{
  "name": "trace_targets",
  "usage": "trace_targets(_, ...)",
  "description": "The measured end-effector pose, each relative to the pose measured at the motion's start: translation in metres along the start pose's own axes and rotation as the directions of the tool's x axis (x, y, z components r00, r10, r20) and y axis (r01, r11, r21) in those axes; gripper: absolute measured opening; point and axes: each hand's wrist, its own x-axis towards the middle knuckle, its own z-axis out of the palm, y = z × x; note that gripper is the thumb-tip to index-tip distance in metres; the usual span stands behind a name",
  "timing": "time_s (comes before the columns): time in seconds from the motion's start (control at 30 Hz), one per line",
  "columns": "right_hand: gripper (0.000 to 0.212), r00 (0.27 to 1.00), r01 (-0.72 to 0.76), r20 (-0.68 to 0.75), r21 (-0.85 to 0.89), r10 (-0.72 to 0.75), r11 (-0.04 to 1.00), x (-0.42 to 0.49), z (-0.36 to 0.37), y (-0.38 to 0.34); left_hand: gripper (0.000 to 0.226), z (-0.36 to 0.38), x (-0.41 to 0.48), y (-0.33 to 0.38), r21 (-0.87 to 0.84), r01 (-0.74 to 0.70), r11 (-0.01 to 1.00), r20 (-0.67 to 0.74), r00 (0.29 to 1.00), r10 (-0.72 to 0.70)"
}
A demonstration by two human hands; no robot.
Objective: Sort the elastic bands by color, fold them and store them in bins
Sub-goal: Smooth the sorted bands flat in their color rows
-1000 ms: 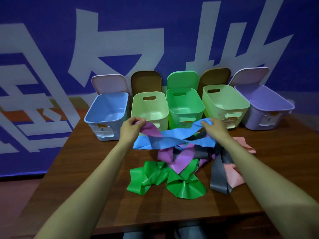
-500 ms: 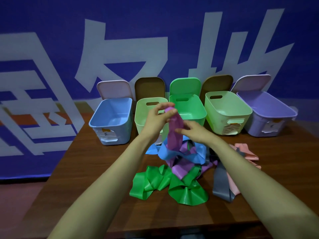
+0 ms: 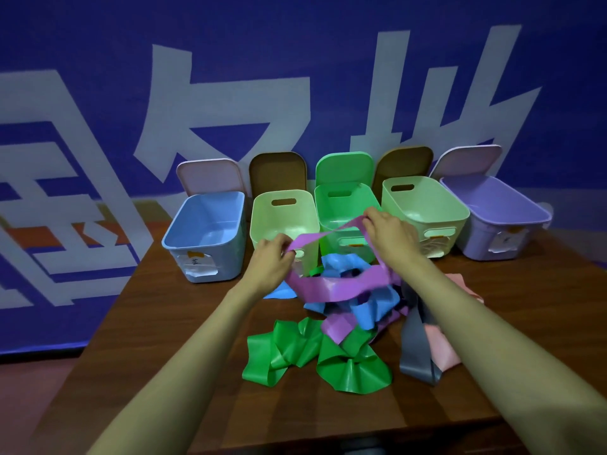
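2 hands of mine pinch a purple stretchy elastic band [image 3: 331,289] above a brown wooden table [image 3: 164,307], my left hand [image 3: 271,261] lower, my right hand [image 3: 391,234] higher. Its loop sags onto a tangle: a blue band [image 3: 371,311], a green band [image 3: 348,369], a grey band [image 3: 414,349], a pink band [image 3: 440,353]. Behind, 5 open plastic bins [image 3: 341,208] stand in a row along the table's back edge.

On my feed I see a dark wood-grain bench [image 3: 197,323] with a faint sheen, smooth satin plastic bins [image 3: 437,205], a creased paper label [image 3: 198,266] on the blue bin [image 3: 210,221], and thin rubbery sheet in the green band [image 3: 348,369] and purple band [image 3: 331,287], glossy along their folds.
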Motion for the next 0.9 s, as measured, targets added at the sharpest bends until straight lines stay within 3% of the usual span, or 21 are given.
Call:
trace_targets(0.03, 0.028, 1.0, -0.003, 0.017, -0.014, 0.003, 1.0, -0.001, 0.0, 0.002, 0.014, -0.001, -0.001, 0.004, -0.178, 0.079, 0.981, 0.025, 0.997, -0.076)
trace_targets(0.1, 0.027, 0.998, -0.034, 0.055, -0.009, 0.035, 0.999, -0.002, 0.002, 0.008, 0.015, -0.005, -0.003, 0.009, -0.552, 0.223, 0.804, 0.16, 0.974, -0.16)
trace_targets(0.13, 0.027, 0.995, -0.077, 0.071, 0.027, 0.075, 0.997, -0.001, 0.004, 0.011, 0.023, -0.008, -0.003, 0.01, -0.628, 0.24, 0.74, 0.201, 0.969, -0.144)
trace_targets(0.2, 0.025, 0.977, -0.211, 0.084, 0.225, 0.197, 0.951, 0.0, 0.004, 0.016, 0.042, -0.013, -0.003, 0.01, -0.617, 0.242, 0.749, 0.264, 0.96, -0.092)
trace_targets(0.27, 0.022, 0.94, -0.338, 0.15, 0.539, 0.307, 0.771, 0.004, 0.0, 0.018, 0.055, -0.018, -0.003, 0.014, -0.597, 0.264, 0.758, 0.332, 0.941, -0.066)
trace_targets(0.37, 0.018, 0.858, -0.451, 0.318, 0.842, 0.404, 0.295, 0.009, -0.015, 0.014, 0.049, -0.021, -0.001, 0.012, -0.415, 0.253, 0.874, 0.384, 0.919, -0.083)
trace_targets(0.4, 0.015, 0.839, -0.452, 0.324, 0.863, 0.438, 0.226, 0.011, -0.018, 0.016, 0.041, -0.02, 0.0, 0.008, -0.295, 0.197, 0.935, 0.374, 0.924, -0.077)
trace_targets(0.47, 0.011, 0.814, -0.435, 0.263, 0.867, 0.518, 0.243, 0.013, -0.022, 0.023, 0.016, -0.017, -0.002, -0.006, -0.217, 0.135, 0.967, 0.341, 0.938, -0.055)
trace_targets(0.53, 0.015, 0.802, -0.463, 0.211, 0.811, 0.558, 0.359, 0.011, -0.021, 0.034, 0.008, -0.014, -0.007, -0.019, -0.421, 0.18, 0.889, 0.302, 0.952, -0.05)
trace_targets(0.6, 0.013, 0.792, -0.549, 0.301, 0.731, 0.531, 0.405, 0.004, -0.019, 0.04, 0.015, -0.015, -0.011, -0.023, -0.657, 0.261, 0.707, 0.256, 0.96, -0.117)
trace_targets(0.63, 0.012, 0.782, -0.59, 0.385, 0.713, 0.491, 0.379, -0.001, -0.016, 0.042, 0.017, -0.015, -0.011, -0.022, -0.756, 0.298, 0.583, 0.239, 0.955, -0.178)
trace_targets(0.7, 0.009, 0.749, -0.649, 0.551, 0.724, 0.369, 0.235, -0.01, -0.01, 0.042, 0.017, -0.017, -0.008, -0.02, -0.883, 0.341, 0.322, 0.232, 0.914, -0.332)
trace_targets(0.77, 0.009, 0.733, -0.658, 0.625, 0.751, 0.268, 0.049, -0.016, -0.005, 0.039, 0.014, -0.02, -0.005, -0.018, -0.924, 0.346, 0.164, 0.246, 0.864, -0.439)
trace_targets(0.83, 0.011, 0.72, -0.648, 0.647, 0.756, 0.251, -0.09, -0.017, 0.001, 0.036, 0.013, -0.021, -0.005, -0.015, -0.905, 0.36, 0.228, 0.225, 0.858, -0.461)
trace_targets(0.9, 0.011, 0.693, -0.654, 0.651, 0.748, 0.309, -0.111, -0.016, 0.006, 0.034, 0.016, -0.021, -0.008, -0.013, -0.869, 0.351, 0.348, 0.194, 0.89, -0.413)
